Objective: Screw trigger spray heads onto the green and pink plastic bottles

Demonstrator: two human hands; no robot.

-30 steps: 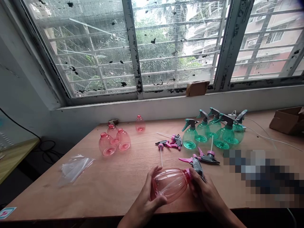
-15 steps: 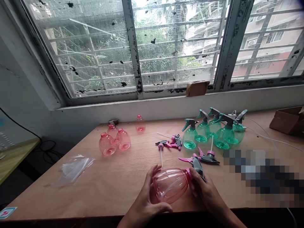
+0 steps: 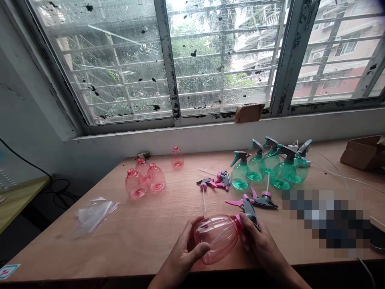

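A pink see-through spray bottle (image 3: 217, 237) lies on its side above the near edge of the wooden table (image 3: 144, 224). My left hand (image 3: 183, 253) wraps round its base with fingers curled. My right hand (image 3: 260, 243) grips the neck end, closed on the pink-and-grey trigger head (image 3: 248, 209) fitted there. Just beyond lie loose pink trigger heads (image 3: 261, 199) and another pair (image 3: 216, 180) with thin dip tubes.
Three open pink bottles (image 3: 144, 181) stand at the left, one more (image 3: 177, 157) further back. Several green spray bottles (image 3: 270, 166) with heads stand at the right. A clear plastic bag (image 3: 93, 212) lies left, a cardboard box (image 3: 365, 152) far right, white cables beside it.
The bottle has turned slightly in my hands and its base has dropped a little towards me. My left fingers shifted round the base. The right hand stayed on the trigger head.
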